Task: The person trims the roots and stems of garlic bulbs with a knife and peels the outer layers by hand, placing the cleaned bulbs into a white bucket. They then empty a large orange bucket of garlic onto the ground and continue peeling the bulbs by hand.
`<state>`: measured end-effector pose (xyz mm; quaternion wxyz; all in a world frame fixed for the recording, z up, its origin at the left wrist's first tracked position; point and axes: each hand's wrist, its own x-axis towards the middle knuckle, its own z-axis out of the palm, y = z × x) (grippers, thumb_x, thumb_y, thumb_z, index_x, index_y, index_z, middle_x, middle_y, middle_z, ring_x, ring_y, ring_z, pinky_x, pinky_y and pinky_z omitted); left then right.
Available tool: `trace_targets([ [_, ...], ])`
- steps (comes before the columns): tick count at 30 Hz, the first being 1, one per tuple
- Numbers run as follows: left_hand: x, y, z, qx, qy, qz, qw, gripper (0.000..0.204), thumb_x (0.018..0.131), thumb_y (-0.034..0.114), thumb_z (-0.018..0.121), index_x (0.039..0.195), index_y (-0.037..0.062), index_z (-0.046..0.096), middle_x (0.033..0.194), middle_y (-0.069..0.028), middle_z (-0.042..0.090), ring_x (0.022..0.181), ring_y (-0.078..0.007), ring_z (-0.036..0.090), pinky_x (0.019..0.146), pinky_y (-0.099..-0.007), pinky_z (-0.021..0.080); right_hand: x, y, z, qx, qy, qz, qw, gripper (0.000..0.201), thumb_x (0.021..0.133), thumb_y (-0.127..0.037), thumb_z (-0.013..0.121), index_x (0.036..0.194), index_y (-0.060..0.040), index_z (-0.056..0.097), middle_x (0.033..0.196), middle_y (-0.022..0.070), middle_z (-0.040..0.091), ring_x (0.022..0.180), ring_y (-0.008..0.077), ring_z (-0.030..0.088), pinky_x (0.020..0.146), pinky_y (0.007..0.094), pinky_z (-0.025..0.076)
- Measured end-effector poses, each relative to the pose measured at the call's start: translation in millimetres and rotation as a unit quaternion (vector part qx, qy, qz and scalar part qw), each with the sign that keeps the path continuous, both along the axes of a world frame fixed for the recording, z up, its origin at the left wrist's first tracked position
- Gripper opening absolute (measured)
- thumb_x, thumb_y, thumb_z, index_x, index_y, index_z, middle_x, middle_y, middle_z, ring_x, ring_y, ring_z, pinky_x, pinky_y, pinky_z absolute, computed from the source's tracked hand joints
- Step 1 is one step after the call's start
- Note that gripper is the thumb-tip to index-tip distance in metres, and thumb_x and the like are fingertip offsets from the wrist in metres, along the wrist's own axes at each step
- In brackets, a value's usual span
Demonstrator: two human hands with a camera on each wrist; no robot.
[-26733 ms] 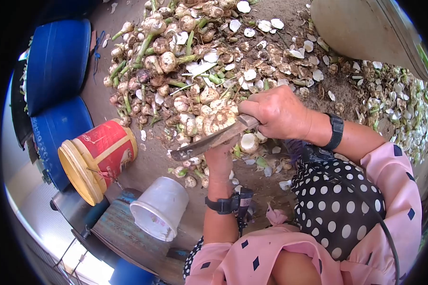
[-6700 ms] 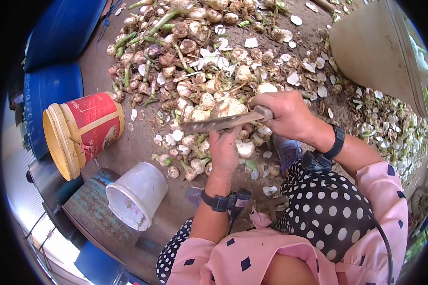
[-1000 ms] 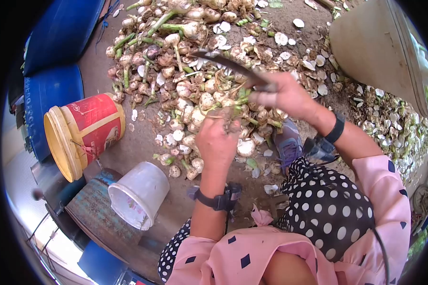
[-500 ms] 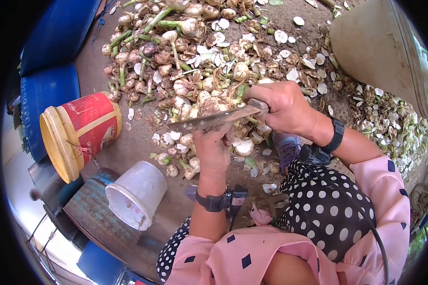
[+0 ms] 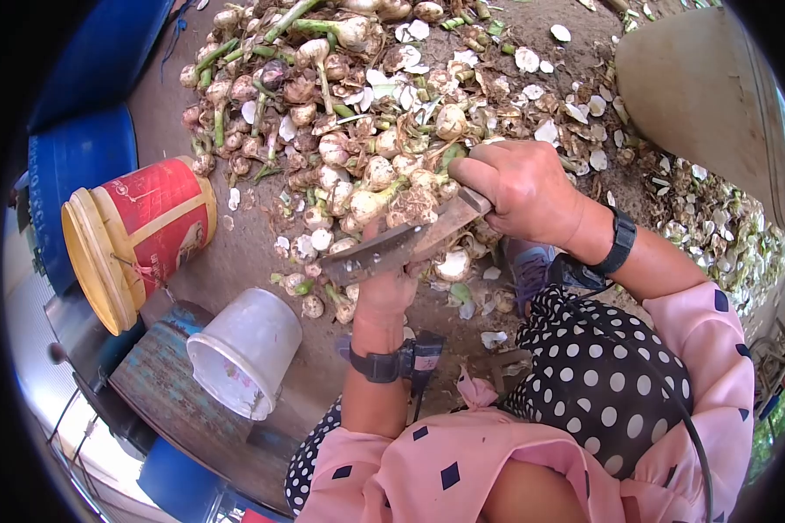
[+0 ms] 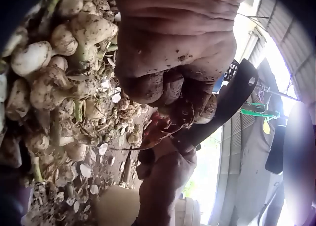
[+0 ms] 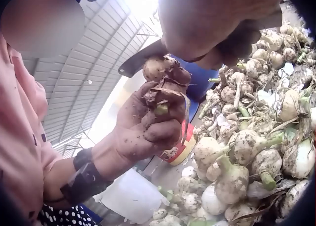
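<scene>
In the head view my right hand [image 5: 523, 187] grips the wooden handle of a broad-bladed knife [image 5: 375, 254]. Its dark blade slants down to the left, crossing in front of my left hand [image 5: 384, 292] and hiding much of the fingers. Seen from the right wrist, the left fingers curl round a soil-covered garlic bulb [image 7: 155, 69] with dry husk and a green stem stub, the blade right behind it. The left wrist view shows dirty knuckles, with the knife [image 6: 244, 82] just beyond. Beneath both hands spreads a heap of garlic bulbs [image 5: 379, 173], several with green stems.
A red and yellow bucket [image 5: 153, 209] lies tipped on the left, near a white bucket [image 5: 257, 336] on its side. Blue barrels [image 5: 83, 183] stand behind them. A large beige tub [image 5: 698, 96] is at upper right, with pale trimmings [image 5: 715, 222] strewn below it.
One second ago the knife was raised away from the left hand; half a second ago its blade was back across that hand. Now it tilts lower at the tip. The view has shifted slightly.
</scene>
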<state>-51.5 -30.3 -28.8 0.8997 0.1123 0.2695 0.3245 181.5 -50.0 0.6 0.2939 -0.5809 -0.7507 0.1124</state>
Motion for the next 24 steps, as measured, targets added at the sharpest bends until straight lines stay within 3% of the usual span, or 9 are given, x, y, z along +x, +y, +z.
trace_targets([
  [3, -6.2, -2.8, -2.9, 0.335, 0.303, -0.083, 0.888, 0.048, 0.079, -0.005, 0.058, 0.126, 0.0015, 0.047, 0.109, -0.0118, 0.060, 0.091, -0.0181, 0.061, 0.070, -0.0264, 0.053, 9.9, 4.2, -19.6, -0.016, 0.003, -0.026, 1.000, 0.011, 0.073, -0.009, 0.062, 0.074, -0.0102, 0.051, 0.059, 0.0006, 0.051, 0.052, 0.0185, 0.058, 0.045, 0.0354, 0.047],
  [4, 13.1, -0.1, 38.7, -0.032, 0.241, 0.051, 0.969, 0.047, 0.074, -0.004, 0.061, 0.120, 0.0045, 0.055, 0.106, -0.0128, 0.061, 0.092, -0.0193, 0.062, 0.080, -0.0327, 0.055, 26.9, 7.5, -43.3, -0.125, -0.126, -0.099, 0.979, 0.005, 0.078, -0.010, 0.061, 0.079, -0.0118, 0.056, 0.066, 0.0004, 0.060, 0.055, 0.0160, 0.061, 0.045, 0.0320, 0.049],
  [6, 14.9, 11.0, 51.2, 0.196, 0.133, -0.022, 0.971, 0.047, 0.070, -0.006, 0.061, 0.115, 0.0041, 0.059, 0.104, -0.0137, 0.063, 0.091, -0.0192, 0.064, 0.076, -0.0343, 0.056, 67.8, 14.5, -67.1, -0.280, -0.041, -0.219, 0.934, 0.024, 0.086, -0.015, 0.059, 0.108, -0.0182, 0.063, 0.096, 0.0042, 0.070, 0.073, 0.0196, 0.069, 0.060, 0.0333, 0.055],
  [11, 34.1, 18.3, 9.9, 0.570, 0.552, -0.324, 0.515, 0.072, 0.077, 0.002, 0.058, 0.142, 0.0140, 0.032, 0.129, -0.0243, 0.047, 0.113, -0.0380, 0.053, 0.091, -0.0418, 0.046, 45.2, 98.7, -61.3, -0.229, 0.166, -0.159, 0.946, 0.040, 0.081, -0.030, 0.065, 0.119, -0.0201, 0.059, 0.101, 0.0085, 0.067, 0.091, 0.0230, 0.064, 0.080, 0.0367, 0.051],
  [15, 33.0, 25.2, 16.3, 0.451, 0.530, -0.239, 0.677, 0.064, 0.074, -0.008, 0.057, 0.135, 0.0074, 0.045, 0.112, -0.0074, 0.058, 0.073, -0.0122, 0.050, 0.070, -0.0252, 0.047, 11.0, 191.6, -63.4, -0.170, 0.068, -0.153, 0.971, 0.043, 0.080, -0.034, 0.060, 0.119, -0.0181, 0.056, 0.099, 0.0111, 0.066, 0.087, 0.0287, 0.064, 0.072, 0.0402, 0.052],
  [19, 25.3, 42.9, 17.1, 0.406, 0.520, -0.201, 0.724, 0.057, 0.076, -0.009, 0.055, 0.131, 0.0048, 0.048, 0.112, -0.0039, 0.058, 0.071, -0.0085, 0.051, 0.068, -0.0233, 0.047, -15.1, 238.1, -88.8, -0.198, -0.011, -0.186, 0.962, 0.042, 0.078, -0.035, 0.061, 0.116, -0.0163, 0.058, 0.090, 0.0120, 0.068, 0.081, 0.0294, 0.065, 0.069, 0.0414, 0.052],
  [20, 23.3, 44.1, 16.5, 0.405, 0.520, -0.200, 0.725, 0.057, 0.076, -0.009, 0.055, 0.131, 0.0048, 0.048, 0.112, -0.0039, 0.058, 0.071, -0.0085, 0.051, 0.068, -0.0233, 0.047, -12.4, 239.4, -95.8, -0.194, 0.030, -0.180, 0.964, 0.043, 0.077, -0.034, 0.062, 0.115, -0.0153, 0.058, 0.089, 0.0125, 0.068, 0.080, 0.0296, 0.065, 0.069, 0.0417, 0.052],
  [22, 20.0, 44.0, 15.4, 0.270, 0.402, -0.064, 0.872, 0.052, 0.079, -0.005, 0.056, 0.130, 0.0032, 0.049, 0.113, -0.0054, 0.058, 0.077, -0.0104, 0.057, 0.068, -0.0246, 0.048, -3.9, 221.8, -98.3, -0.130, 0.156, -0.166, 0.965, 0.047, 0.074, -0.032, 0.064, 0.115, -0.0098, 0.058, 0.087, 0.0129, 0.067, 0.078, 0.0273, 0.065, 0.069, 0.0392, 0.052],
  [24, 17.7, 51.0, 21.5, 0.250, 0.414, -0.057, 0.873, 0.056, 0.084, 0.004, 0.060, 0.137, 0.0042, 0.040, 0.126, -0.0099, 0.051, 0.096, -0.0182, 0.059, 0.073, -0.0296, 0.051, 6.9, 190.1, -75.6, -0.303, 0.272, -0.119, 0.905, 0.047, 0.072, -0.034, 0.069, 0.111, -0.0097, 0.059, 0.086, 0.0076, 0.067, 0.073, 0.0188, 0.063, 0.066, 0.0344, 0.051],
])
